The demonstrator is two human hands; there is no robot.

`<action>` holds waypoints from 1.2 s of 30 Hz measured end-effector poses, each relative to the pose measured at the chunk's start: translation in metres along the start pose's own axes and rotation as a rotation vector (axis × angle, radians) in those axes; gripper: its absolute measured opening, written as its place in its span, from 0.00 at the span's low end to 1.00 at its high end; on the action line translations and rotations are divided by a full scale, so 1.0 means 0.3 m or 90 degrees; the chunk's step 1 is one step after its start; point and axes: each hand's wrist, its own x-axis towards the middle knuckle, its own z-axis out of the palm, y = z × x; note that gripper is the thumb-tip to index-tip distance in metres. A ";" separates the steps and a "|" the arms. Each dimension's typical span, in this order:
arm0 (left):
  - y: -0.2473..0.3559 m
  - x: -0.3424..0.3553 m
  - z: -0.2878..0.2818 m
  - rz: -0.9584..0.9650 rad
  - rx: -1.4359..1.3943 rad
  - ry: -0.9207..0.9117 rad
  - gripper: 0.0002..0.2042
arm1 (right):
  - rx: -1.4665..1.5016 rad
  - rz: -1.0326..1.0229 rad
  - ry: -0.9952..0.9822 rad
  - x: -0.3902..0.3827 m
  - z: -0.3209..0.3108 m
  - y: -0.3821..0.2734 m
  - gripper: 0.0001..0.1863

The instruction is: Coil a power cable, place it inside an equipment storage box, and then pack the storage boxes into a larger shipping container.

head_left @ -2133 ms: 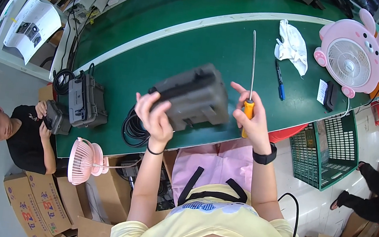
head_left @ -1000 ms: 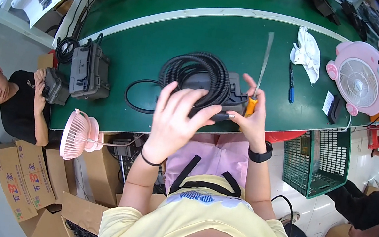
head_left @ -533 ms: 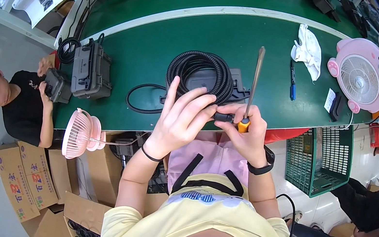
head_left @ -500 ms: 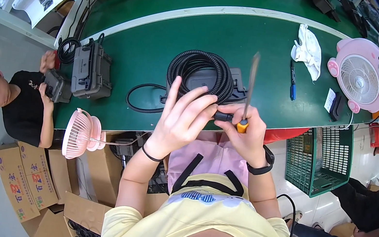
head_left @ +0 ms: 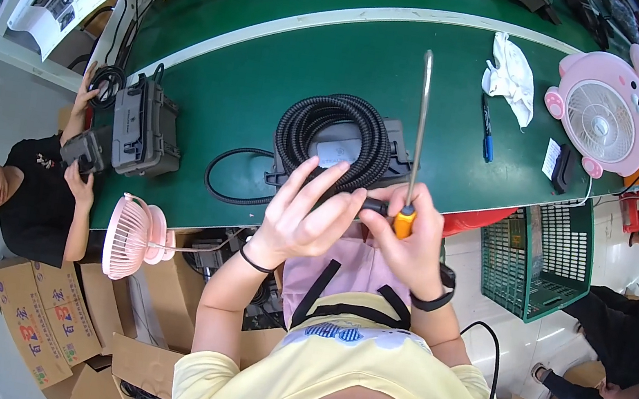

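hose (head_left: 292, 131): loosely coiled on top of the grey box (head_left: 399, 140), near the front edge of the bench (head_left: 226, 103).
plug (head_left: 374, 206): black, between the two hands in front of the box; whether it joins the hose is hidden.
left hand (head_left: 301, 226): fingertips pinched at the plug's left end, other fingers spread apart over the hose's near side.
right hand (head_left: 412, 242): thumb at the plug's right end, fingers curled around the screwdriver (head_left: 403, 224), shaft pointing away from the body.
slip risk: the right grip is shared, so a hard twist could loosen plug or tool.
snag risk: the shaft stands beside the box; a turning wrist could knock it into the hose.
slide risk: no tie shows; a tug could drag coils off.
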 end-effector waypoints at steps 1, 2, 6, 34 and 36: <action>0.003 0.003 -0.008 -0.005 0.022 -0.004 0.09 | 0.031 -0.024 -0.018 0.011 -0.022 0.011 0.20; 0.002 0.009 -0.012 -0.024 0.046 0.016 0.15 | 0.057 -0.035 -0.042 0.024 -0.057 0.024 0.22; 0.005 -0.001 -0.086 -0.149 0.128 -0.153 0.26 | 0.276 -0.088 0.015 0.112 -0.152 0.133 0.37; 0.175 -0.279 -0.138 -0.937 -0.808 0.571 0.46 | 0.276 -0.073 -0.352 0.107 0.001 0.190 0.39; 0.168 -0.280 -0.131 -0.915 -0.633 0.439 0.49 | 0.331 0.045 -0.277 0.088 0.025 0.207 0.36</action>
